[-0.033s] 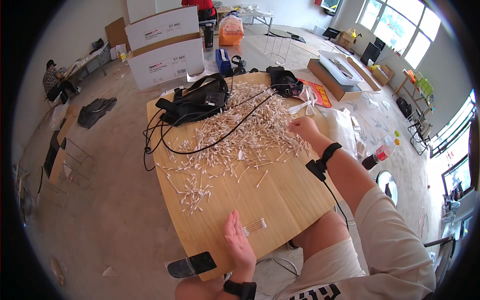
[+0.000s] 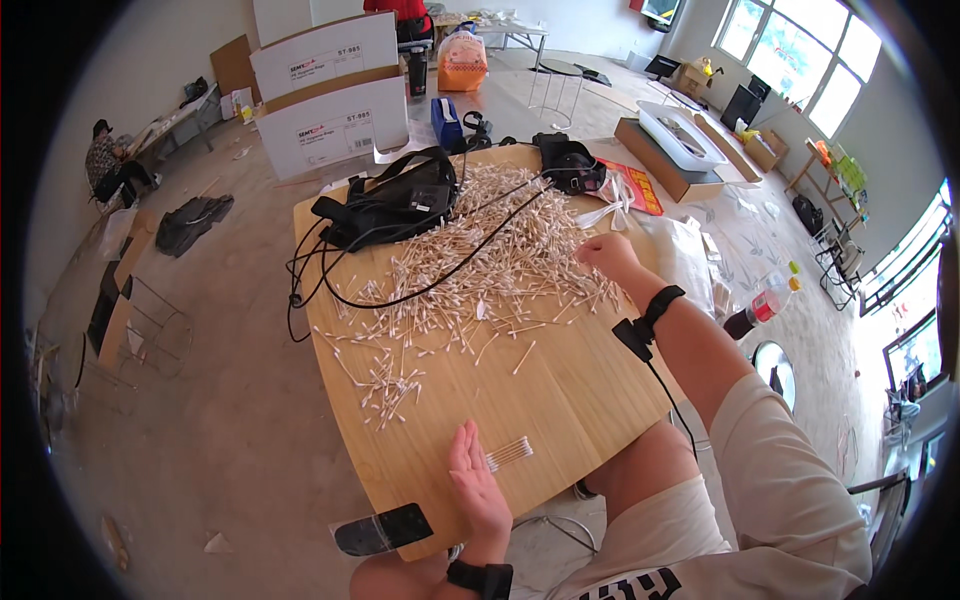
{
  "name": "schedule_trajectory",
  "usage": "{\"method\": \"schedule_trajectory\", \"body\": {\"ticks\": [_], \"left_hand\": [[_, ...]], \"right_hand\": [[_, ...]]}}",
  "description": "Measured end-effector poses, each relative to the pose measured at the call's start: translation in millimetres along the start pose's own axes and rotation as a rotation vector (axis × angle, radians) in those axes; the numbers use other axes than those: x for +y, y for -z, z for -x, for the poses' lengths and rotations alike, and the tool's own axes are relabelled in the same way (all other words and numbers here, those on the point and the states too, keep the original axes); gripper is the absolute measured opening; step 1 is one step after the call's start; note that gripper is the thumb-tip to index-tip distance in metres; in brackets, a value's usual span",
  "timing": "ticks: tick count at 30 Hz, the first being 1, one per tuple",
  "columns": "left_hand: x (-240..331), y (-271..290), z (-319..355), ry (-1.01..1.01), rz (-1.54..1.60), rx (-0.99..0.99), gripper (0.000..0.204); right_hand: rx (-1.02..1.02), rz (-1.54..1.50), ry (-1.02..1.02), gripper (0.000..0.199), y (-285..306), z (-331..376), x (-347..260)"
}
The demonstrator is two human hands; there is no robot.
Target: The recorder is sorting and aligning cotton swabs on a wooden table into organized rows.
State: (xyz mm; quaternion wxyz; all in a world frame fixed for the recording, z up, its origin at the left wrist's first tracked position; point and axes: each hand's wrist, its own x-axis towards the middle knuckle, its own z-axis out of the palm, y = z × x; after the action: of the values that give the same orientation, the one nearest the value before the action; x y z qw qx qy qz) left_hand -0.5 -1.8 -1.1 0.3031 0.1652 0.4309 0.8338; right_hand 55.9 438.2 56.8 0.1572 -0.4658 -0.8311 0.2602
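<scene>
**Wooden table (image 2: 580,385) on a bare floor (image 2: 220,390), strewn with cotton swabs**

The left hand (image 2: 480,488) stands on its edge near the table's close side, fingers straight and pressed together. Just beside its palm lies a short, tidy row of swabs (image 2: 511,453), set side by side; whether skin touches them cannot be told. The right hand (image 2: 608,257) is at the right flank of the big loose heap of swabs (image 2: 505,265), fingers curled downward; whether they pinch a swab cannot be made out.

Stray swabs spread from the heap toward the left hand. A dark phone (image 2: 385,530) lies at the near left corner. A black bag (image 2: 385,210) sits against the heap's left side, and a black cable (image 2: 400,300) loops across the swabs. Farther out are a bottle of dark drink (image 2: 765,305) to the right, a white carton (image 2: 330,130) beyond the table, and a seated person (image 2: 112,165) far left.
</scene>
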Motion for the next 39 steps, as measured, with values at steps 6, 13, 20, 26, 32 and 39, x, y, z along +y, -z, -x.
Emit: {"method": "schedule_trajectory", "body": {"ticks": [6, 13, 20, 26, 32, 39], "left_hand": [[1, -2, 0, 0.006, -0.006, 0.0, 0.078], [0, 0, 1, 0.025, 0.001, 0.0, 0.078], [3, -1, 0, 0.028, -0.008, 0.006, 0.079], [3, -5, 0, 0.019, -0.004, -0.002, 0.079], [1, 2, 1, 0.002, 0.001, -0.006, 0.078], [2, 1, 1, 0.028, 0.033, 0.006, 0.079]], "right_hand": [[0.03, -0.269, -0.139, 0.023, 12, 4, 9], [-0.035, -0.569, -0.213, 0.029, 19, 18, 3], [-0.006, -0.382, -0.193, 0.033, 7, 12, 3], [0.014, -0.338, -0.188, 0.033, 4, 9, 6], [-0.152, -0.394, -0.137, 0.028, -8, 47, -30], [-0.515, -0.067, 0.412, 0.016, -59, 156, -65]]}}
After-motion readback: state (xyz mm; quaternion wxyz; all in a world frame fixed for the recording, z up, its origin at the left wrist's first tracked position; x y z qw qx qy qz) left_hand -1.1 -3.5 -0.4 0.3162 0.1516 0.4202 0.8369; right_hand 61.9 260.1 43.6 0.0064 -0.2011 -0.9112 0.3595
